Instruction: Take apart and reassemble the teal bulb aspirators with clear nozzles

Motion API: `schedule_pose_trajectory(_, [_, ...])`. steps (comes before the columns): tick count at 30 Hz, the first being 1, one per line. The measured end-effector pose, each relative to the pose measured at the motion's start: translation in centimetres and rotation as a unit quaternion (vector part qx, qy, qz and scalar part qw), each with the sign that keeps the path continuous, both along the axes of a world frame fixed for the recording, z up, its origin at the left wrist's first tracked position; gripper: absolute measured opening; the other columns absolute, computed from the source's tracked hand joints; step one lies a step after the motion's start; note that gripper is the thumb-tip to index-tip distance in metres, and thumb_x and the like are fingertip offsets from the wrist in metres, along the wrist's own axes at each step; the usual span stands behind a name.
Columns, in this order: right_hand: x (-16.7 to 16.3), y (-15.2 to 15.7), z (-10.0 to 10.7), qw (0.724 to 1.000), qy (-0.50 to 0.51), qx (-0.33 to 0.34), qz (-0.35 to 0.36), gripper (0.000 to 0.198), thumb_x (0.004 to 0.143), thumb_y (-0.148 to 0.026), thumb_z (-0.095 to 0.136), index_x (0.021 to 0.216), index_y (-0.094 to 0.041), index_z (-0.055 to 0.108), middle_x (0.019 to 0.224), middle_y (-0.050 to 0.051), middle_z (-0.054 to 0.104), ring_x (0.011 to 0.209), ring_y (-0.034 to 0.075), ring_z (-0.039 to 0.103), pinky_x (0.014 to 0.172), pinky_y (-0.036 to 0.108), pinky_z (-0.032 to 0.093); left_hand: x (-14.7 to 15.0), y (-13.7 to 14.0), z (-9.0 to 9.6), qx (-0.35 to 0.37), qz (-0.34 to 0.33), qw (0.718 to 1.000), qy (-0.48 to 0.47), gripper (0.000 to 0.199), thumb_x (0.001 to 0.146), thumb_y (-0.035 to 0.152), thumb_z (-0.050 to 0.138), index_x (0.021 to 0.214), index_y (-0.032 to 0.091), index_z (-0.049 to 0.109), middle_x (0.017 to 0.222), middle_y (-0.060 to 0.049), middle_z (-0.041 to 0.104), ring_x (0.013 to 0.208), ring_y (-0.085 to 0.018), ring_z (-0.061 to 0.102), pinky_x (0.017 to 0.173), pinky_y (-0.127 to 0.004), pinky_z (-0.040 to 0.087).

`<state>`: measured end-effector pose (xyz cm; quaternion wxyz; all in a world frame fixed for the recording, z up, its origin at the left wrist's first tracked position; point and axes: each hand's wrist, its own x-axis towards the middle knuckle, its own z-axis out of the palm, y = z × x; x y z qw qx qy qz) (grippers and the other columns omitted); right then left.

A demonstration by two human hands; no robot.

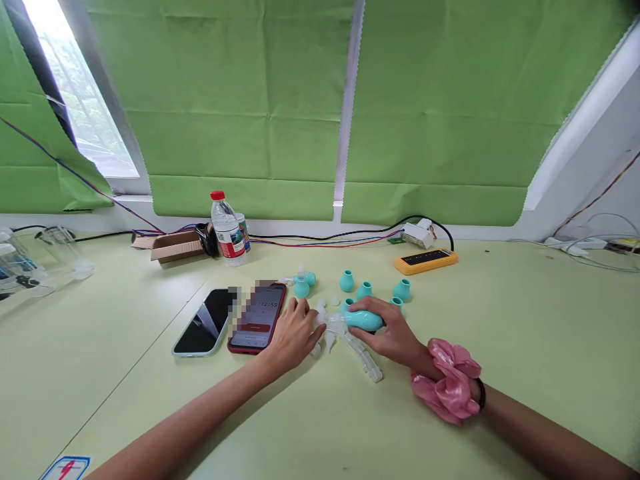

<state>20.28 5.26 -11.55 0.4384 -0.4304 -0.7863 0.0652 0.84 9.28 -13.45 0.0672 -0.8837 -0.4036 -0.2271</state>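
In the head view, my right hand [390, 330] is wrapped round a smooth turquoise bulb-shaped piece [364, 321], held sideways just above the table. A clear plastic fitting [336, 323] extends from its left end. My left hand [295, 332] is closed with fingers and thumb at a small translucent piece [321, 316] at that fitting's left; the exact grip is partly hidden. Below the fitting lies a clear ribbed tube [369, 365], slanting toward me. Behind my hands stand several small turquoise bulb-shaped cups [401, 290], and one turquoise piece [302, 287] has a clear tip.
Left of my left hand lie a red-cased phone [255, 319] showing a timer and a dark-screened phone [203, 325]. Farther back are a red-capped bottle [230, 230], an open cardboard box [176, 247] and a yellow power strip [426, 261]. Cables run along the wall.
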Motion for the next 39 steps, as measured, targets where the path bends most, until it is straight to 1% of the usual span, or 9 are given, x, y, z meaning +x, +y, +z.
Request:
schedule_pose_trajectory(3, [-0.4,0.0,-0.1,0.999,0.009,-0.026,0.026,0.02,0.064,-0.02,0.058,0.084,-0.021,0.057,0.082,0.003,0.06,0.079,0.018,0.056,0.074,0.031,0.044,-0.1,0.1,-0.2,0.002,-0.019,0.999,-0.045,0.031,0.079,0.031,0.042,0.106,0.018,0.048,0.095,-0.009,0.046,0.086,-0.023,0.041,0.073,-0.039,0.038])
schedule_pose_trajectory(5, [-0.6,0.0,-0.3,0.999,0.014,-0.033,0.032,0.02,0.063,-0.019,0.058,0.083,-0.021,0.058,0.081,0.003,0.06,0.078,0.017,0.056,0.074,0.031,0.044,-0.2,-0.2,0.0,-0.011,-0.064,0.994,-0.084,0.034,0.079,0.027,0.04,0.112,0.018,0.044,0.096,-0.009,0.047,0.087,-0.022,0.041,0.075,-0.038,0.038])
schedule_pose_trajectory(9, [-0.8,-0.2,-0.6,0.998,0.016,-0.046,0.03,0.021,0.061,-0.017,0.058,0.082,-0.021,0.058,0.079,0.002,0.06,0.075,0.017,0.057,0.071,0.03,0.044,-0.1,-1.1,0.5,-0.037,-0.169,0.977,-0.122,0.034,0.079,0.023,0.041,0.112,0.017,0.046,0.096,-0.009,0.05,0.088,-0.02,0.042,0.077,-0.036,0.039])
schedule_pose_trajectory(12, [-0.9,-0.4,-0.5,0.998,0.016,-0.051,0.02,0.021,0.06,-0.016,0.059,0.08,-0.02,0.058,0.077,0.002,0.061,0.072,0.016,0.057,0.069,0.029,0.044,0.0,-1.3,0.5,-0.033,-0.197,0.972,-0.122,0.027,0.081,0.021,0.04,0.106,0.018,0.051,0.094,-0.008,0.052,0.085,-0.018,0.041,0.075,-0.034,0.04])
schedule_pose_trajectory(21, [-1.3,-0.8,-1.0,1.0,0.017,0.0,0.002,0.018,0.062,-0.02,0.059,0.079,-0.02,0.054,0.074,0.003,0.059,0.068,0.017,0.056,0.064,0.03,0.045,0.5,-1.0,-0.3,0.054,-0.212,0.955,-0.199,0.013,0.078,0.015,0.047,0.085,0.016,0.058,0.077,-0.006,0.057,0.073,-0.015,0.041,0.063,-0.028,0.041])
schedule_pose_trajectory(25, [-1.3,-0.9,-1.4,0.999,-0.014,0.027,0.01,0.017,0.065,-0.019,0.057,0.082,-0.019,0.053,0.075,0.005,0.057,0.07,0.017,0.055,0.062,0.029,0.045,0.5,-1.0,0.4,0.025,-0.229,0.948,-0.22,0.011,0.078,0.016,0.048,0.075,0.015,0.058,0.07,-0.005,0.057,0.071,-0.014,0.042,0.062,-0.027,0.041])
schedule_pose_trajectory(31, [-0.5,-0.7,-0.7,0.992,-0.097,0.038,0.071,0.018,0.069,-0.015,0.052,0.086,-0.019,0.051,0.075,0.005,0.054,0.069,0.016,0.053,0.058,0.027,0.044,-0.2,-0.6,1.6,-0.069,-0.27,0.95,-0.14,0.015,0.081,0.018,0.044,0.077,0.014,0.058,0.076,-0.005,0.056,0.077,-0.014,0.043,0.067,-0.026,0.04])
schedule_pose_trajectory(35, [-0.2,-0.4,-0.5,0.986,-0.131,0.046,0.089,0.017,0.07,-0.013,0.05,0.086,-0.017,0.052,0.075,0.006,0.054,0.069,0.015,0.052,0.056,0.025,0.043,0.0,-0.8,1.6,-0.05,-0.257,0.961,-0.093,0.017,0.083,0.016,0.037,0.077,0.013,0.053,0.075,-0.006,0.054,0.076,-0.015,0.041,0.066,-0.027,0.039])
schedule_pose_trajectory(39, [-0.6,-0.5,-0.3,0.995,-0.081,0.037,0.048,0.016,0.066,-0.017,0.055,0.082,-0.017,0.052,0.071,0.004,0.055,0.066,0.015,0.052,0.058,0.026,0.043,0.5,-1.4,1.0,-0.017,-0.199,0.975,-0.1,0.017,0.085,0.013,0.029,0.076,0.014,0.044,0.072,-0.006,0.049,0.07,-0.015,0.038,0.061,-0.028,0.038])
